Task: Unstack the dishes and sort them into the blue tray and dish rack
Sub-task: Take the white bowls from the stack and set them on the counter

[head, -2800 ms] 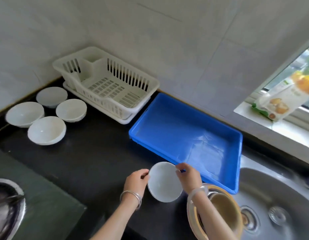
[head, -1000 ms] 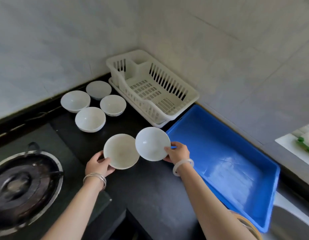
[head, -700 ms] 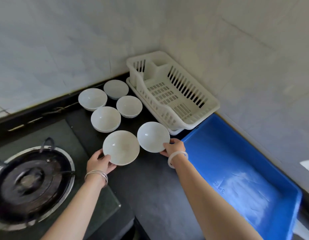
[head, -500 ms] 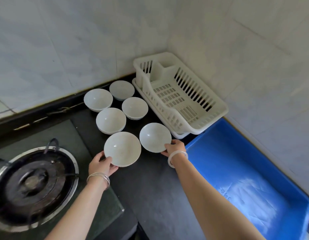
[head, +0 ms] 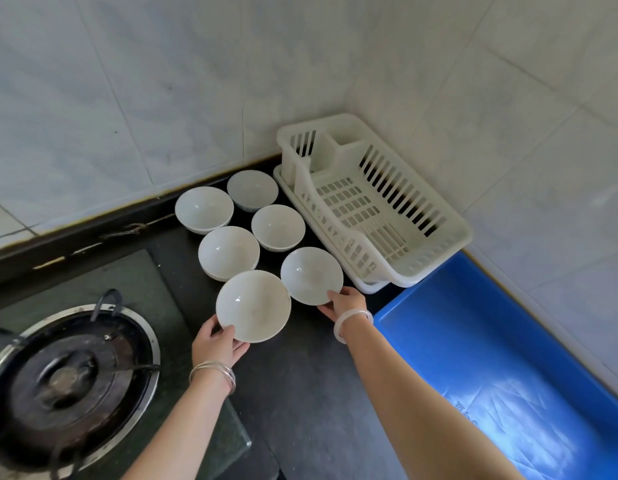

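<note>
Split pair carried over from the sink side, now low beside four bowls [head: 228, 252] on the counter. Left hand [head: 215, 344] pinches left bowl [head: 253, 304], right hand [head: 342, 303] grips right bowl [head: 311, 275] by the near rim. Sorting into dish rack [head: 387, 268] and blue tray [head: 473, 341] likely not begun. Stove burner [head: 68, 379] crowds my left arm

Head-worn view looks steeply down; close; facing the dish rack [head: 454, 237].
</note>
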Demonstrator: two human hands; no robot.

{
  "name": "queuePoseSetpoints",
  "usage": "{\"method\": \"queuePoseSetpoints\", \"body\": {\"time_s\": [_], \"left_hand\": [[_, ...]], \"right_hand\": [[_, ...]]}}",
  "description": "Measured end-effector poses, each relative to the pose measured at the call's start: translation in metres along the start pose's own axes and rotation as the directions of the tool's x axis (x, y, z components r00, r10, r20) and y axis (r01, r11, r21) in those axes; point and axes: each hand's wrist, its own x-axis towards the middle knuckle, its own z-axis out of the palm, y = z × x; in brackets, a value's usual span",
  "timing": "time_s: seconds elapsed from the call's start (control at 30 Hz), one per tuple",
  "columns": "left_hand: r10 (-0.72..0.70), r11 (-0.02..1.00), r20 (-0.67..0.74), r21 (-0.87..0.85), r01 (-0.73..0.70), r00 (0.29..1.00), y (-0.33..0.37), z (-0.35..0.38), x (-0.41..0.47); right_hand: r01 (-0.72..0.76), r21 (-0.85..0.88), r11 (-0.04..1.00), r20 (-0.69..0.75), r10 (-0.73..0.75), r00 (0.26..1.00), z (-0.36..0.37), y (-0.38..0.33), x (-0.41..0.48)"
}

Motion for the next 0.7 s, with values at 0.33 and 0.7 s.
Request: {"method": "queuePoseSetpoints", "body": {"time_s": [0.33,0.7], "left_hand": [[0.027,1.0,-0.029,0.004,-0.027,0.999,-0.003,0.002,-0.001],[0.187,0.966,0.034,0.177,-0.19,0.982,-0.026,0.0,-0.019]], "right_hand": [[-0.027,0.042,0.999,0.038,0.025,0.999,0.004,-0.003,0.0],[-0.119,0.015,0.993,0.164,0.115,0.98,-0.012,-0.001,-0.038]]}}
